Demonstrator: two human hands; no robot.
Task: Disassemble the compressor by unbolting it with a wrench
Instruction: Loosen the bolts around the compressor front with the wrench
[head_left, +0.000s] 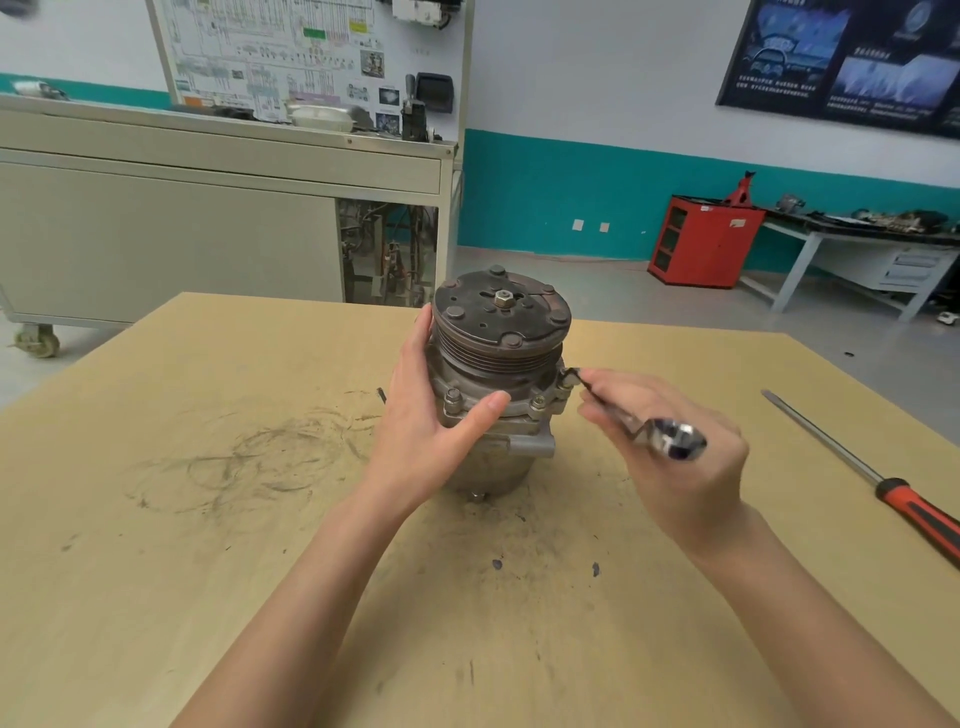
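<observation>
A grey metal compressor (501, 364) stands upright on the wooden table (208, 519), its rusty pulley plate facing up. Bolts ring its flange; one bolt (453, 400) shows at the front left, another (537, 402) at the front right. My left hand (431, 415) rests against the compressor's left side, fingers straight, thumb laid across the flange. My right hand (680, 457) grips a shiny wrench (628, 415). The wrench's far end sits on a bolt at the compressor's right side (569, 376); its near end sticks out above my fist.
A screwdriver (893, 488) with a red and black handle lies on the table at the right. Behind the table stand a grey cabinet on wheels (182, 218), a wiring display board, a red tool cabinet (706, 241) and a cluttered bench.
</observation>
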